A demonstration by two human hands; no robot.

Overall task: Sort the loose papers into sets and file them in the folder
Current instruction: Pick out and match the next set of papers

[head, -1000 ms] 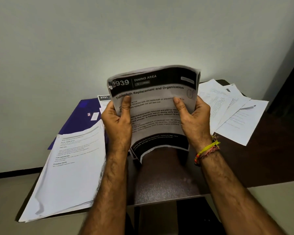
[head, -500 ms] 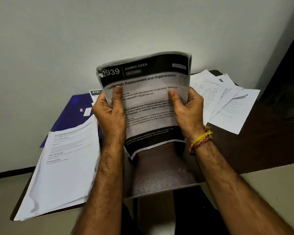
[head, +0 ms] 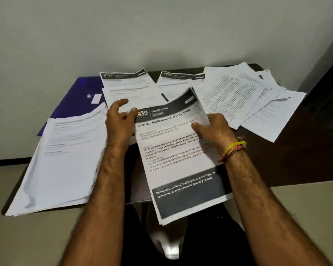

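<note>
- Lowered from its upright reading position, the "Dining Area" paper set [head: 181,156] now lies tilted over the near edge of the counter [head: 288,160], its dark footer band hanging past that edge toward the person.
- Right hand [head: 216,129] grips the set at its right margin, thumb on the printed face and the other fingers hidden underneath; the yellow wrist threads [head: 233,149] sit just behind that grip.
- Left hand [head: 121,121] has come off the sheets: fingers loosely spread and holding nothing, its fingertips just touching or nearly touching the top left corner beside the "939" heading.
- Several thin sheets make up the set, so it looks light and floppy; held at one margin, the far side would likely sag and the pages could fan apart or slide.
- A steadier hold, by this reading, would be a second pinch on the left margin opposite the right grip, or a flat palm under the middle.
- Beyond the left hand lie the purple folder [head: 75,100] and sheet "2721" [head: 127,87]; left of it, a thick white stack [head: 65,160]; beyond the right grip, fanned loose pages [head: 248,96].
</note>
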